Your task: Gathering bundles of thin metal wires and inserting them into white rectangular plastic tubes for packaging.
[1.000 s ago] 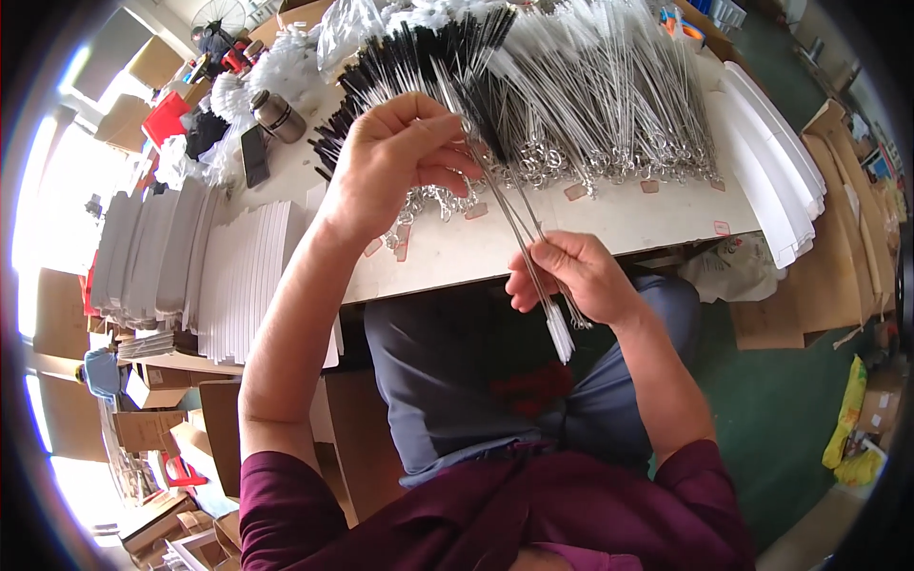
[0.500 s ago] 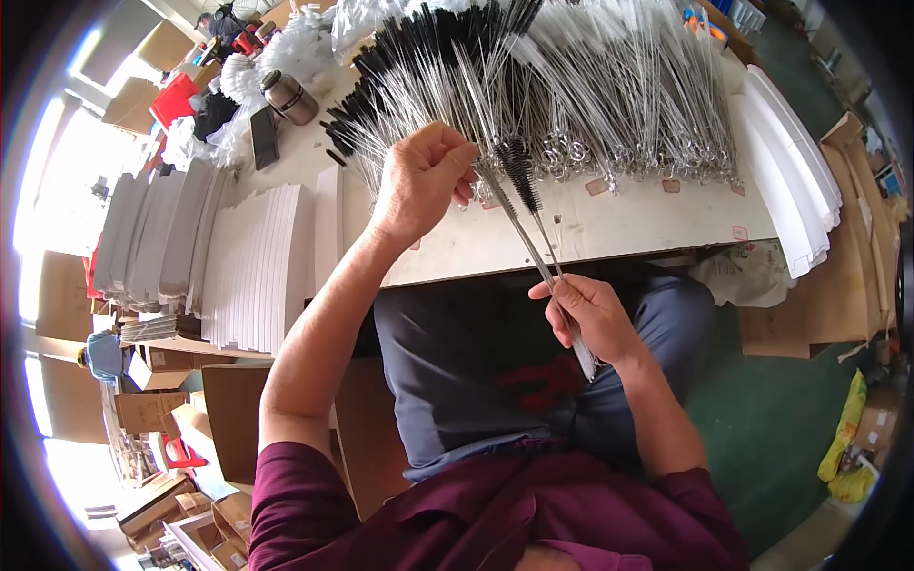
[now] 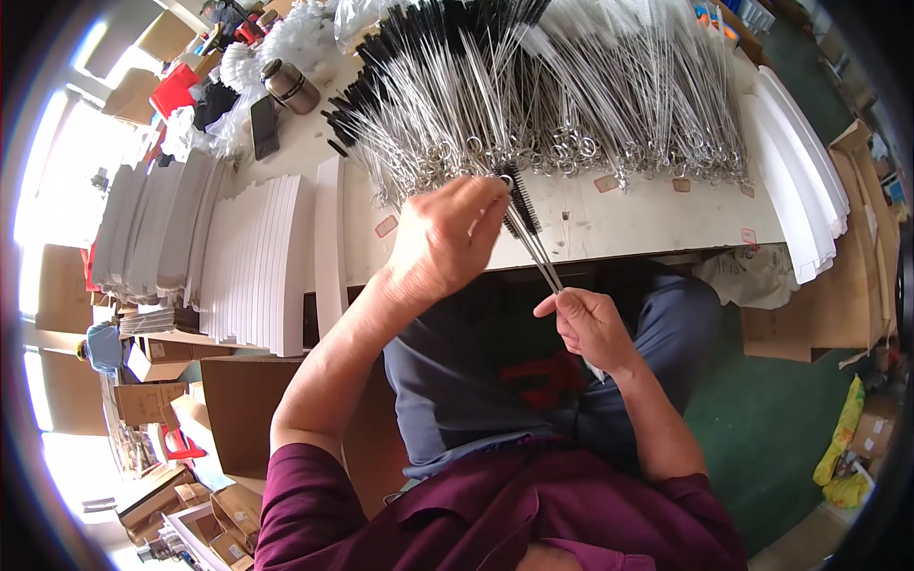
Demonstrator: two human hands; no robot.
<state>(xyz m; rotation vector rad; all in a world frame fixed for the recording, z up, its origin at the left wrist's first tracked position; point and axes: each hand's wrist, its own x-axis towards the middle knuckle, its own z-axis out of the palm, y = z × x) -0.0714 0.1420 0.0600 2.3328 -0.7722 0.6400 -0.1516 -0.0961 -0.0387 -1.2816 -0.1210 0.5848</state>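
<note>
My right hand (image 3: 595,328) is closed around the wire stems of a few thin brushes, held above my lap near the table edge. Black bristles (image 3: 522,211) show at the upper end of that bunch, with bare metal stems (image 3: 541,259) below. My left hand (image 3: 443,238) pinches at the top of the bunch, where a small wire ring shows at its fingertips; it seems to grip one brush by that end. The back of the hand partly hides this. Just beyond lies a wide pile of wire-handled brushes (image 3: 457,105), ring ends toward me.
White folded card boxes (image 3: 252,262) stack at the left, with one white strip (image 3: 329,243) beside them. More white card (image 3: 790,171) lies at the right. A metal flask (image 3: 290,88) and a dark phone (image 3: 265,128) sit far left. Cardboard (image 3: 828,276) stands right of the table.
My left hand has moved down and right, to the top of the brush bunch, where a ring end now shows at its fingertips. My right hand has shifted slightly right, still holding the stems.
</note>
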